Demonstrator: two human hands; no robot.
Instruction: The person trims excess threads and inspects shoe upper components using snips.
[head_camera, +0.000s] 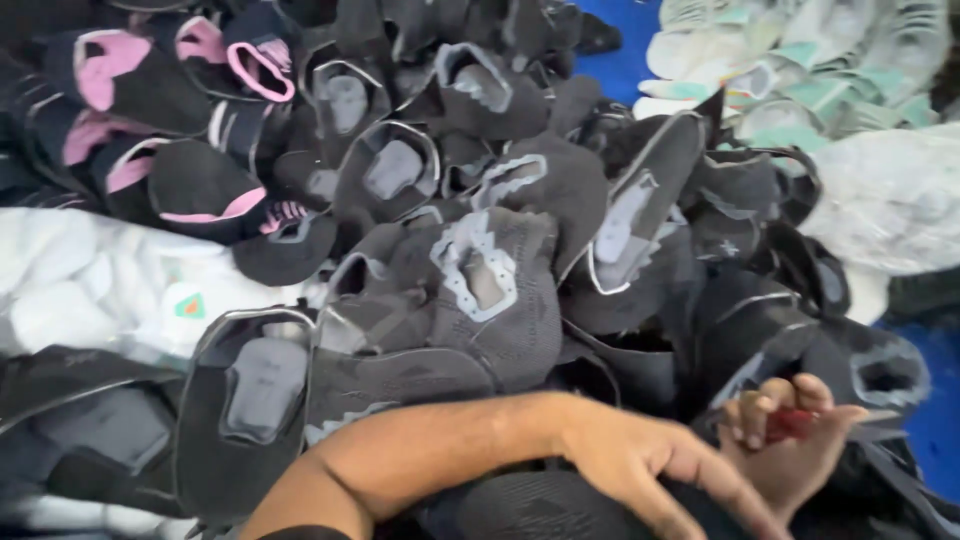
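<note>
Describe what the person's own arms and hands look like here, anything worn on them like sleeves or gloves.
Both hands are bare, with no gloves. The left hand follows a long forearm that is uncovered almost to the elbow, where the edge of a dark sleeve just shows at the bottom of the picture. Of the right hand only the hand itself shows; its arm is out of view. No rings, watch or bands can be made out.

Blue surface (612, 52) – shoe uppers (500, 290) piled on it.
</note>
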